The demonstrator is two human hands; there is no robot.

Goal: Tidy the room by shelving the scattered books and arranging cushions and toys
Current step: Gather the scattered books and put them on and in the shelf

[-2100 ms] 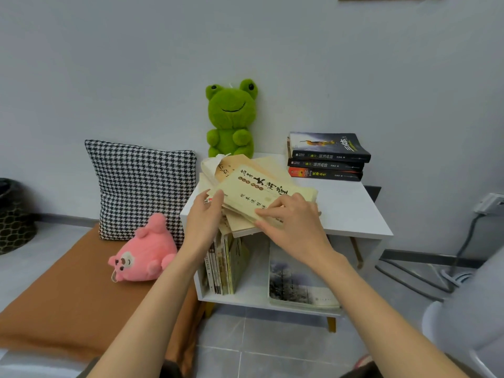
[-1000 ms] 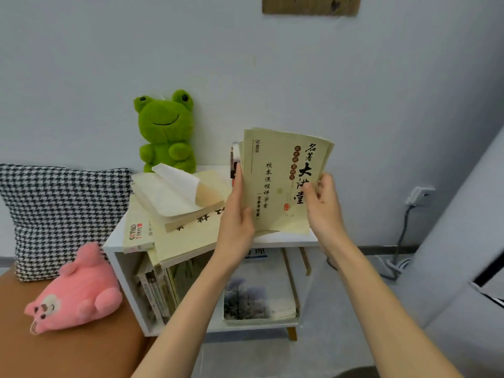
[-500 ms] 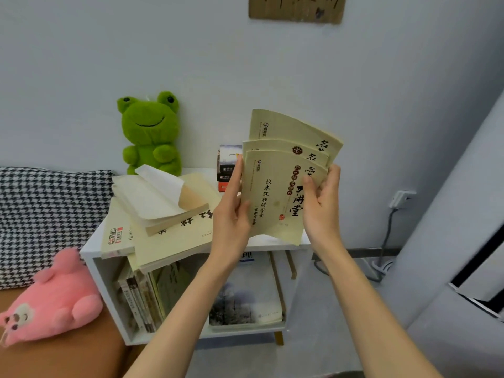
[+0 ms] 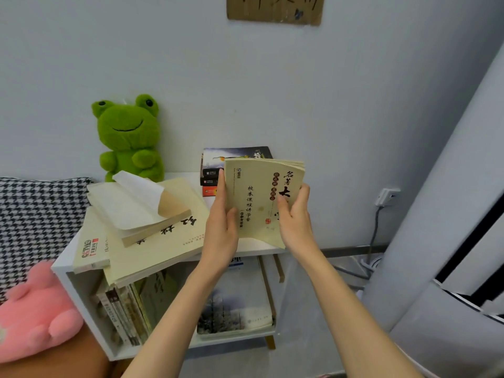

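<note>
Booklets (image 4: 256,197) upright, gripped between fingers (image 4: 283,211) of both hands.

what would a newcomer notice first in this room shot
The cream booklets, held upright at centre by the left hand and right hand. Then the green plush frog sitting against the wall on the white shelf unit, and the messy book pile overhanging its top.
</note>
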